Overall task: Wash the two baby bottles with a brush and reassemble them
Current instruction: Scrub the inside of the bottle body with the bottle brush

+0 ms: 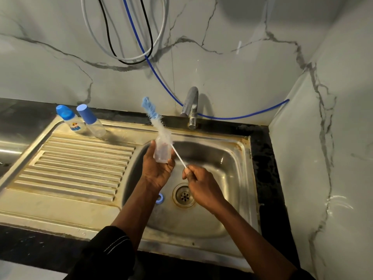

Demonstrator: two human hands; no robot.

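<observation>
Holding a clear bottle part [161,153] above the basin of the sink [245,158], the left hand [156,172] gripped it from below, fingers [171,159] curled around its wall. The right hand [199,179] pinched the thin white handle of the brush [155,116] near its lower end. The blue-and-white bristles rose past the part's upper rim, and whether any of them sat inside it could not be told.

Two capped baby bottles [69,119] [91,122] stood side by side at the far left corner of the ribbed drainboard [80,168], well apart from the hands. A blue ring [160,199] lay in the basin just beside the drain [184,196]. The tap [190,106] showed no running water.

The held part appeared light, thin-walled and rigid, and probably slick once wet, so a wrap around its body suited it better than a fingertip pinch. The brush stem looked slender and likely flexible. A hold nearer the bristles would probably give firmer scrubbing.
</observation>
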